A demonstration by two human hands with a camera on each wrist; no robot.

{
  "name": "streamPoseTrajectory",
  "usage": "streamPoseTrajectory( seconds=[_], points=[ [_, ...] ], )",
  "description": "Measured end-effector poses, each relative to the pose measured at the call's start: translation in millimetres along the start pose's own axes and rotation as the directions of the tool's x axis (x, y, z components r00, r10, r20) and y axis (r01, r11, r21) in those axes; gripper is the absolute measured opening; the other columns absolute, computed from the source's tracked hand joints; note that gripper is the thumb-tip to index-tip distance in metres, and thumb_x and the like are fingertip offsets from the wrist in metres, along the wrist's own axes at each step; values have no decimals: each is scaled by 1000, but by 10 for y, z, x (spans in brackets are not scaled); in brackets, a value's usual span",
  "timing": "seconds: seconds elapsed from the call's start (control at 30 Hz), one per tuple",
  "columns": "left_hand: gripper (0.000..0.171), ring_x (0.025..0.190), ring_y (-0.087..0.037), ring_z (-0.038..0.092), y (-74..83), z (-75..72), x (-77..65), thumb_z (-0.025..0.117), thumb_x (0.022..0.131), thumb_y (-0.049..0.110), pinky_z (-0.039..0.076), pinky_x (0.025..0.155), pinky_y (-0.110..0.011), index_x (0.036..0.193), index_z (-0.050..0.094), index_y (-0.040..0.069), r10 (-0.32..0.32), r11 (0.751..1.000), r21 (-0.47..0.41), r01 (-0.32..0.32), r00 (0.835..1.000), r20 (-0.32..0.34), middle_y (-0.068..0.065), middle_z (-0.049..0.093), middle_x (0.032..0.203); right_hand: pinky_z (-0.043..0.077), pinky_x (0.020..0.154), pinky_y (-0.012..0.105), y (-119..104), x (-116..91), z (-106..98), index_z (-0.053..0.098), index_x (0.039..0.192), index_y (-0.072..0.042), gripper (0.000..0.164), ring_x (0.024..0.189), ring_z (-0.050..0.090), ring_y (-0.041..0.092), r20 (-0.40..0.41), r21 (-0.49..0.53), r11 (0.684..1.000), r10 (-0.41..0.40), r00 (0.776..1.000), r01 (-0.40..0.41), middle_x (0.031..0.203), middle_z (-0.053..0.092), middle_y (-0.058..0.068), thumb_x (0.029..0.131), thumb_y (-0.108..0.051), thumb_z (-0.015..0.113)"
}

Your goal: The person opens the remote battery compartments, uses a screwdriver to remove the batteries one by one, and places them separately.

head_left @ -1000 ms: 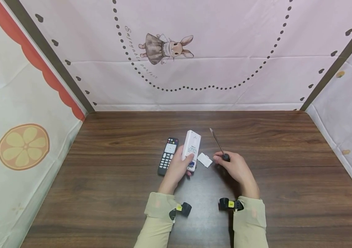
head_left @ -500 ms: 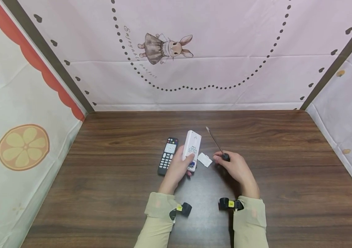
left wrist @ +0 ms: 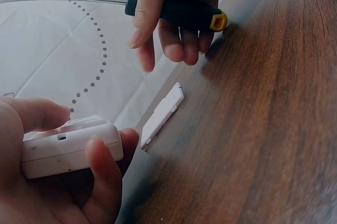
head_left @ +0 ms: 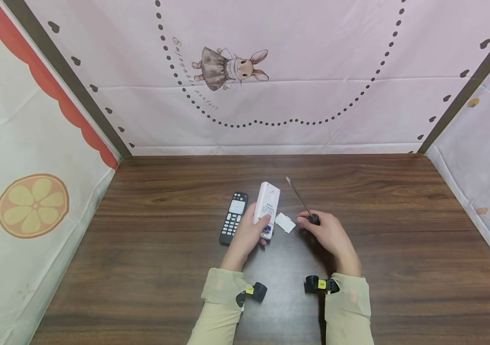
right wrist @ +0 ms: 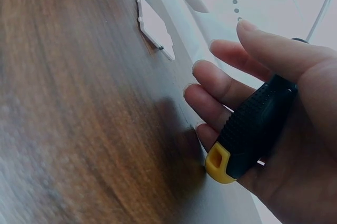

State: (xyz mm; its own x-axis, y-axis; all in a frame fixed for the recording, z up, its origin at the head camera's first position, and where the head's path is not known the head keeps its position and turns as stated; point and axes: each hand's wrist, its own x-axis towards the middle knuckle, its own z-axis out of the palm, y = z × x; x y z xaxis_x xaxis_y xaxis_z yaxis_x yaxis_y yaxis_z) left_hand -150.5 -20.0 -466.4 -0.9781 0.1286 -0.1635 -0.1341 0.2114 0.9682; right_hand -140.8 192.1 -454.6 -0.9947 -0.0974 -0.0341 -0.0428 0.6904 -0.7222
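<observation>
My left hand (head_left: pixel 248 233) grips a white remote control (head_left: pixel 267 202), its printed back facing up and the thumb across the lower part. The remote's battery bay shows below the thumb; how much of it is filled cannot be told. A white battery cover (head_left: pixel 285 223) lies on the table between my hands, touched by neither. My right hand (head_left: pixel 332 235) holds a screwdriver (right wrist: pixel 258 129) by its black handle with a yellow end, fingers loosely bent around it. The bare shaft points away toward the far left, and its tip is apart from the remote.
A black remote control (head_left: pixel 234 211) lies buttons up on the brown wooden table (head_left: pixel 163 268), partly behind my left hand. Fabric walls (head_left: pixel 313 57) close off the back and both sides. Each wrist carries a small camera.
The screwdriver's tip has swung slightly to the left during the last second. Both hands, the white remote and the battery cover stay where they were.
</observation>
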Motion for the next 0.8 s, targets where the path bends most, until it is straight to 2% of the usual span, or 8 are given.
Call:
streamPoseTrajectory(
  seconds=[0.3,0.8],
  points=[
    [48,53,-15,56,-16,10,8,53,92,28,50,42,-32,136,38,17,-5,1000,11,5,1000,-4,-11,60,90,46,76,34,-6,1,-2,67,104,-19,25,83,60,15,11,8,1000,20,1000,-20,87,69,-3,88,-38,60],
    [48,51,-15,55,-20,30,15,54,92,28,50,41,-31,136,38,17,5,1000,10,-5,1000,-4,-11,60,88,46,75,34,2,2,-9,67,104,-21,26,82,59,15,1,4,1000,7,1000,-7,87,68,-4,89,-39,58]
  ],
)
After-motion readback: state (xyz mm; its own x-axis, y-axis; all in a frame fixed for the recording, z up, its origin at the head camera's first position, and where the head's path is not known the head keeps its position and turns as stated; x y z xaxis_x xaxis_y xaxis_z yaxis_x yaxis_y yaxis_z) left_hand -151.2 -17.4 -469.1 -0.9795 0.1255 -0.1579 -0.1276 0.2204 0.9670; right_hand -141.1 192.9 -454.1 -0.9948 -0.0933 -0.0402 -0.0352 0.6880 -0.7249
